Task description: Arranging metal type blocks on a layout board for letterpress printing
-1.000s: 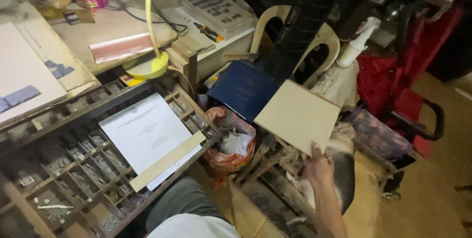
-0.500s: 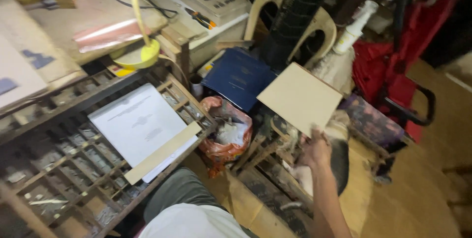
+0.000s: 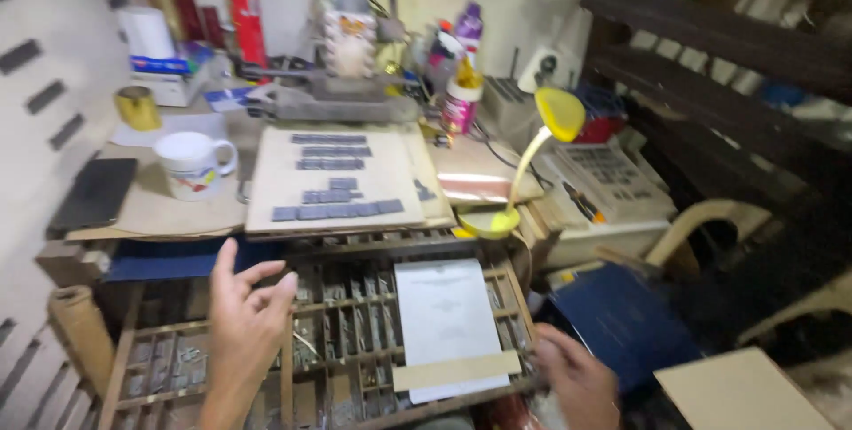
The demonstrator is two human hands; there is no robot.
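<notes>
Down at the bottom of the frame, the left hand (image 3: 244, 328) hovers palm-in with fingers loosely spread over the type tray (image 3: 328, 355), holding nothing. The right hand (image 3: 575, 378) sits at the tray's lower right corner, fingers curled, just beside the card strip (image 3: 457, 370) that lies across the white sheet (image 3: 445, 315); can't tell if it's actually gripping anything. A tan board (image 3: 741, 392) is off in the lower right corner. Further up, mid-frame, a board (image 3: 333, 177) with rows of grey type blocks, a yellow lamp (image 3: 524, 164) to its right, and a mug (image 3: 193, 164) to its left.
</notes>
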